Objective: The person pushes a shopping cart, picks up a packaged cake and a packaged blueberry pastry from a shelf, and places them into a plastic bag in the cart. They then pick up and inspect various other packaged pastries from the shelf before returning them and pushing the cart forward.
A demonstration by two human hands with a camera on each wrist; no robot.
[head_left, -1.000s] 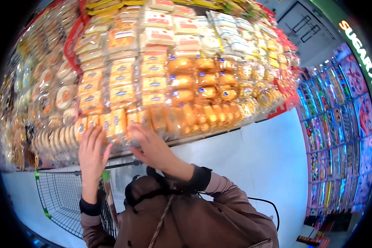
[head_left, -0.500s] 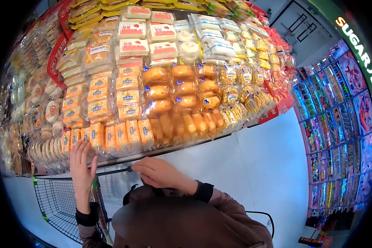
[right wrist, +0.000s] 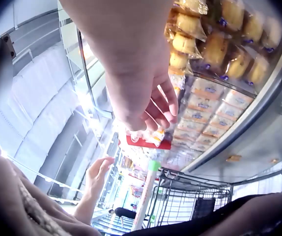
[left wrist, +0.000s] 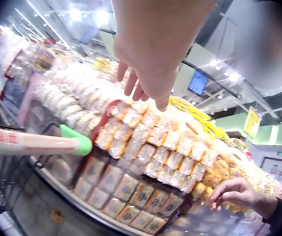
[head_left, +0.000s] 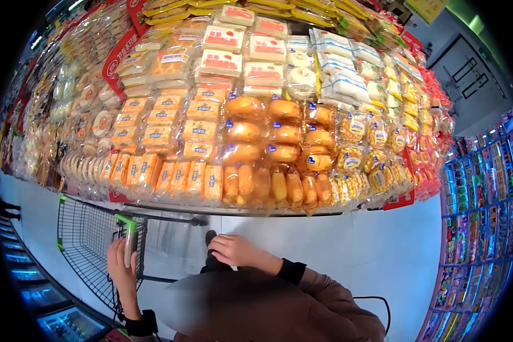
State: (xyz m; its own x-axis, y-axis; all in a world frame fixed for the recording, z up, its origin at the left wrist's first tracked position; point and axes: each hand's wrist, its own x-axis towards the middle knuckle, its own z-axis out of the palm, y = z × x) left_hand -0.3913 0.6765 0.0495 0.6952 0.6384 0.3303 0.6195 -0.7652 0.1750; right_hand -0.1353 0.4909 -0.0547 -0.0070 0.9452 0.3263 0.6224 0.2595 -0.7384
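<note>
My left hand (head_left: 121, 267) is beside the white-and-green handle (head_left: 130, 242) of a shopping cart. In the left wrist view that hand (left wrist: 148, 64) has loose fingers with nothing in them, and the cart handle (left wrist: 33, 142) lies apart from it. My right hand (head_left: 239, 251) hangs in front of my body, fingers loosely bent and holding nothing. Ahead of both hands a display is stacked with wrapped cakes: orange-sided packs (head_left: 196, 179) and golden oval buns (head_left: 243, 128) near the front edge. White packs with red print (head_left: 219, 62) lie farther back.
The wire cart (head_left: 85, 239) stands on the left, below the display's front edge (head_left: 268, 213). Pale floor (head_left: 370, 251) stretches to the right, toward shelves of small colourful goods (head_left: 473, 222). Lit cases (head_left: 62, 319) line the lower left.
Both hands have drawn back from the front row of wrapped cakes toward my body. My left hand has come down beside the cart handle. The head view has shifted too.
</note>
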